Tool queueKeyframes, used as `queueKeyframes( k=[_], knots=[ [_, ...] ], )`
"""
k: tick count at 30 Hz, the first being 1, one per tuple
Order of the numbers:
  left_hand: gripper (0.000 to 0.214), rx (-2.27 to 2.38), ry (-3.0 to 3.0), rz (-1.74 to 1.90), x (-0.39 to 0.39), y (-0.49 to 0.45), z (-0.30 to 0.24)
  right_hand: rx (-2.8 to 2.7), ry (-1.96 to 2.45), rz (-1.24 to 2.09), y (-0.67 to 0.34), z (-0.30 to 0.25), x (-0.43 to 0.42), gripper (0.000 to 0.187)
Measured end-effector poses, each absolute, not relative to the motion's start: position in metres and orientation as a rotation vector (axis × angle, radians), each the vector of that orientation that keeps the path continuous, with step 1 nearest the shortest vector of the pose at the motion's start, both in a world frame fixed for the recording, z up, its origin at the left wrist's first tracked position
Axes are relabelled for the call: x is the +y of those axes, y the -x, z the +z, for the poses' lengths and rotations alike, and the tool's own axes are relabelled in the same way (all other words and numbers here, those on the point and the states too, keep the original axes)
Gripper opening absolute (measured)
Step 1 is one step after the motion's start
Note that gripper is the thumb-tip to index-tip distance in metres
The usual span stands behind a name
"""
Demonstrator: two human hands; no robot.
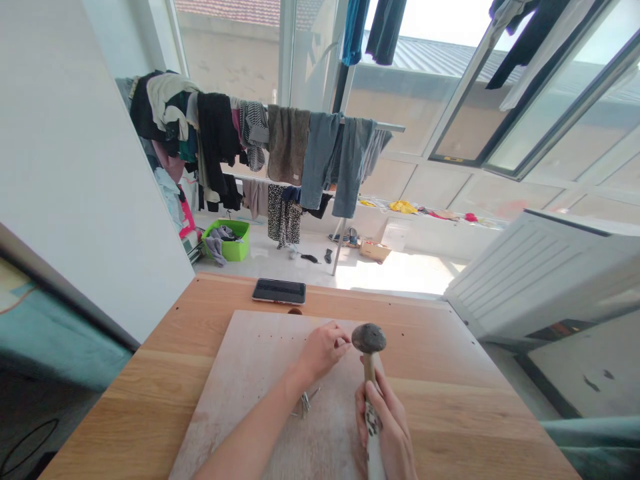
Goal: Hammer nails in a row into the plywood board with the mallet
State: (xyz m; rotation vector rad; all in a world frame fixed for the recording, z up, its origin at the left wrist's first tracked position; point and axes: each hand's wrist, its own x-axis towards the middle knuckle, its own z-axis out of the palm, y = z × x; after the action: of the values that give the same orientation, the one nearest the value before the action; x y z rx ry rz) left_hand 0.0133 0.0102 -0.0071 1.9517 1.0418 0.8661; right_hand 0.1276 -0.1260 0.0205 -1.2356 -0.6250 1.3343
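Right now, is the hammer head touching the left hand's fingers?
Cannot tell. In the head view the hammer head sits right beside the left hand's pinched fingertips; no plain gap or contact shows.

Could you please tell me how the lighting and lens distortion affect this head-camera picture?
In the head view, daylight blows out the sky behind the tall glass windows and the sunlit floor patch; the wide lens bends the white wall and window frames outward; the left hand, the right hand and the round-headed grey hammer above the pale wooden board look sharp, evenly lit.
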Motion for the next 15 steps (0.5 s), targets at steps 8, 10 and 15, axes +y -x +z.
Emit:
queueKeyframes(
  k=[8,10,15],
  knots=[
    [0.017,1.03,-1.977,0.896,0.01,-0.013,-0.008,-0.613,1.278,1.344,-0.126,0.018,-0.128,0.059],
    [0.02,1.036,-1.978,0.879,0.009,-0.014,-0.007,-0.616,1.278,1.355,-0.125,0.022,-0.127,0.062],
    [0.017,1.064,-1.977,0.835,0.012,-0.011,-0.004,-0.59,1.264,1.318,-0.125,0.03,-0.125,0.065]
  ],
)
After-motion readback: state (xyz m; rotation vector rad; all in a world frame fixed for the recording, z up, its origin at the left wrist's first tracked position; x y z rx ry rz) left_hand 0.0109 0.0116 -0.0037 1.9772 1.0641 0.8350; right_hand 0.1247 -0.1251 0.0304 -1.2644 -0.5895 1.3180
